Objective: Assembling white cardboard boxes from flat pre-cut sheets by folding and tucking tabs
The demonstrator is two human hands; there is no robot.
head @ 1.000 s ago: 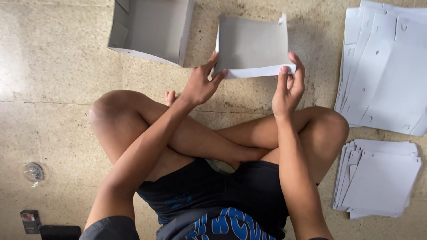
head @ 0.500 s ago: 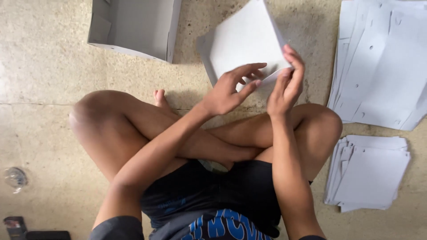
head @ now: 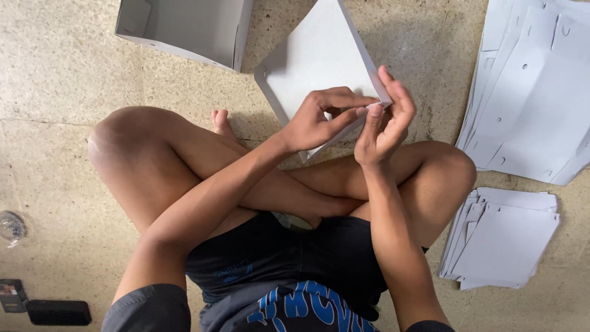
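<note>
Cardboard sheet point(head: 316, 67), white, partly folded, is held tilted above the floor point(head: 55, 86), just past the crossed legs. Its near right corner is pinched between both hands: left hand point(head: 316, 120) w/ fingers closed over the edge, right hand point(head: 384, 123) w/ fingertips clamped on the same corner, so grip sits at the sheet's lower right. An open white box point(head: 184, 27) lies just beside, upper left. Flat sheet stacks point(head: 534, 98) & point(head: 507, 240) lie at right, well apart.
</note>
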